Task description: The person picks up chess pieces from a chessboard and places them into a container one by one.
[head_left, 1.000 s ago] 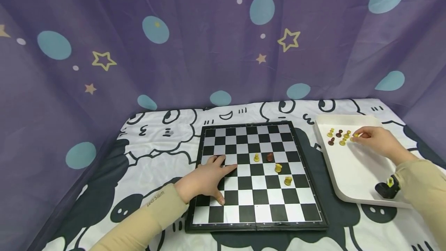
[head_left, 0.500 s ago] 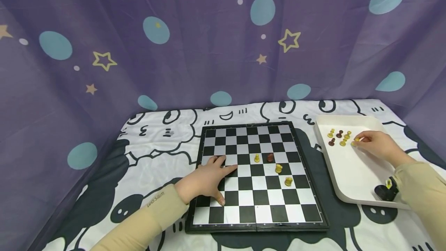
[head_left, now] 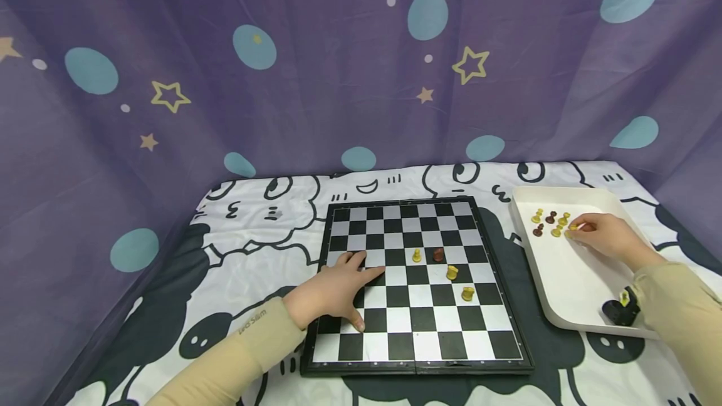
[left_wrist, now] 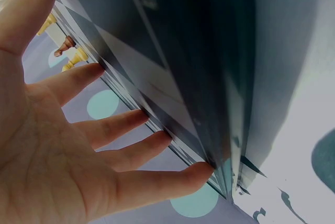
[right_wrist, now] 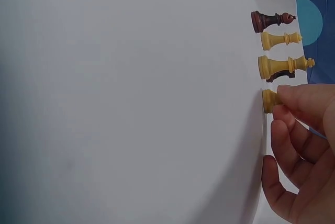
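Note:
My left hand (head_left: 333,290) is spread over the left side of a black-and-white chessboard (head_left: 417,368), its fingertips touching the squares. In the left wrist view those fingertips (left_wrist: 201,171) reach to the board's surface. Inside a white tray, my right hand (head_left: 612,237) pinches a yellow chess piece (right_wrist: 269,101) between thumb and fingers; only the base shows, low at the tray floor. Beside it stand a yellow king (right_wrist: 277,67), a smaller yellow piece (right_wrist: 273,40) and a dark brown piece (right_wrist: 264,21). Another dark piece is partly hidden behind the king.
On the board are a yellow pawn (head_left: 417,255), a red-brown piece (head_left: 438,255) and two yellow pieces, one (head_left: 452,272) behind the other (head_left: 467,294). The tray (head_left: 555,315) lies right of the board on a cartoon-print cloth (head_left: 254,205). A purple curtain (head_left: 316,111) hangs behind.
My right hand has shifted slightly toward the front of the tray, its fingers staying at the yellow piece. The left hand keeps its place on the board.

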Available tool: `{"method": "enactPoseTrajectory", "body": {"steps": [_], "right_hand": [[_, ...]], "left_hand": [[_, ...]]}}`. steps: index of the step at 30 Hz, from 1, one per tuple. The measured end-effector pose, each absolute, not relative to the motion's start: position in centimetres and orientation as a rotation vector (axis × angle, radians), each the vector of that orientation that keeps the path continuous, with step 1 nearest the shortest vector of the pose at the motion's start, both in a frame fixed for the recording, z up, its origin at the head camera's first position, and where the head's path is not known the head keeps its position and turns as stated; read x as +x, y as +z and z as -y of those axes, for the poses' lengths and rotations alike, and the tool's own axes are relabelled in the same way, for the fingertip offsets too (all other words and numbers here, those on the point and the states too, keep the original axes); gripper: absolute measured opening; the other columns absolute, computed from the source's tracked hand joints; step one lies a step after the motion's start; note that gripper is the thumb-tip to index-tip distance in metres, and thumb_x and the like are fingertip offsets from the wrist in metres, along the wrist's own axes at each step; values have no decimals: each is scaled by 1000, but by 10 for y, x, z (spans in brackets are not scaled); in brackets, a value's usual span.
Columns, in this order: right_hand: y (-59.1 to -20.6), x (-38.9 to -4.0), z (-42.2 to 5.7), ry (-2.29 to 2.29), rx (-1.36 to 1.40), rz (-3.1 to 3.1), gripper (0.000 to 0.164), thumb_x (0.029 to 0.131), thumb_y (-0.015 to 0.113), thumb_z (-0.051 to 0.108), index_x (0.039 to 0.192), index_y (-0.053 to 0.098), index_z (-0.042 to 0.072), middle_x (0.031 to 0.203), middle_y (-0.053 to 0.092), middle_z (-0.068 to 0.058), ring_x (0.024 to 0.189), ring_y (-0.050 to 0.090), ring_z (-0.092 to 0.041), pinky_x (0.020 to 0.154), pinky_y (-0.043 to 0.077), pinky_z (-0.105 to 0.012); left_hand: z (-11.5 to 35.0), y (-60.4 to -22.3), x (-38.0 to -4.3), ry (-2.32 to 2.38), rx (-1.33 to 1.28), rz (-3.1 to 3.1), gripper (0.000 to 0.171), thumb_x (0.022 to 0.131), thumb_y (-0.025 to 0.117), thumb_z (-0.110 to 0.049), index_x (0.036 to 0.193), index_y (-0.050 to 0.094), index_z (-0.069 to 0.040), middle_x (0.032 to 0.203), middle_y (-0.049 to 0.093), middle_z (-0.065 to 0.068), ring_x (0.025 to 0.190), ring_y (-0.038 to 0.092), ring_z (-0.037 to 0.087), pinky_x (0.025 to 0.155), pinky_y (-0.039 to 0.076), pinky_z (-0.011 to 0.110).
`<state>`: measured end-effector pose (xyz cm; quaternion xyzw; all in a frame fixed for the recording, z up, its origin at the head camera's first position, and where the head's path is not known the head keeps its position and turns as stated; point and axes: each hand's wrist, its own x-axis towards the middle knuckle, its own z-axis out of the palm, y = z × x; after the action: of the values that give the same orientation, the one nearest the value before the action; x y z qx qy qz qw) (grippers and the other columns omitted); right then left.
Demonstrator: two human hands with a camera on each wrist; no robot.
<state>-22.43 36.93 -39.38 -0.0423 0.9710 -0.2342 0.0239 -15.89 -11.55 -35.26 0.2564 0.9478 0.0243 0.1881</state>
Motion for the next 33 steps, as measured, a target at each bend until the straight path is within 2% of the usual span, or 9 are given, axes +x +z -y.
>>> {"method": "enactPoseTrajectory", "body": {"steps": [11,19,33], "right_hand": [[-392,-222,-372,-728,-124,-2989,34,88,62,19,106,59,-9,74,62,-6,64,49,-12,56,36,-25],[-387,-221,-378,-726,-118,-2981,37,87,63,18,109,58,-10,80,65,-14,67,52,-14,60,39,-27],[-377,-216,-378,-710,-171,-3027,35,90,62,21,110,59,-7,81,67,-11,71,53,-14,63,38,-27]], "left_hand": [[115,-354,-160,75,719,-2654,104,57,86,-45,146,37,-26,152,27,16,137,26,42,93,37,67],[115,-353,-161,63,713,-2656,104,57,87,-44,146,38,-27,151,27,16,137,26,41,93,37,67],[114,-351,-159,67,712,-2657,103,56,87,-44,146,38,-26,151,27,16,137,26,42,93,38,66]]}}
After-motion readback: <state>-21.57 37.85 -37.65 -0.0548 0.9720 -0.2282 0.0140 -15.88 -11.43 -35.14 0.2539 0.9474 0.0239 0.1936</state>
